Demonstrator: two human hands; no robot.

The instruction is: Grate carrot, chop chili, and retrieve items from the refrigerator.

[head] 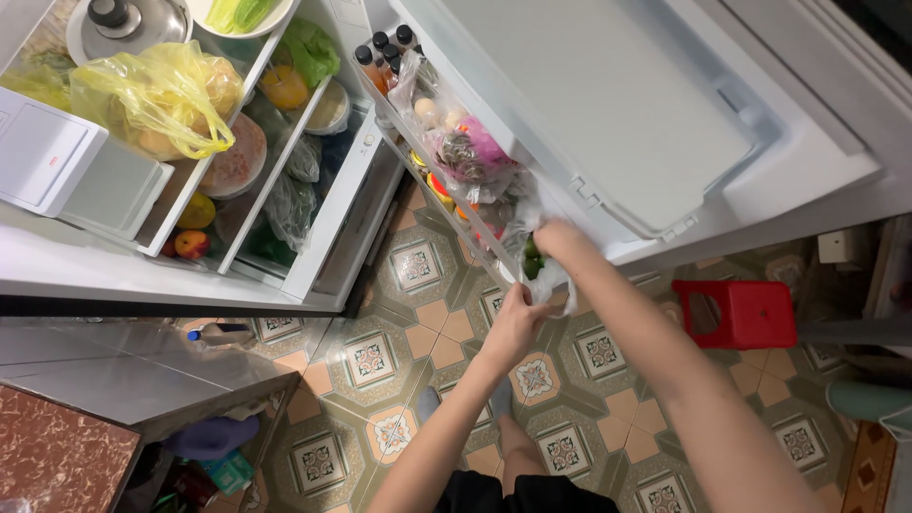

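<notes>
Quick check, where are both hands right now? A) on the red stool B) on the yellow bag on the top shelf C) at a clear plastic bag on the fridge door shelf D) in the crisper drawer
C: the left hand and right hand both meet the clear plastic bag at the near end of the fridge door shelf.

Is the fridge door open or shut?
Open: the fridge door is swung out, baring its door rack and shelves.
</notes>
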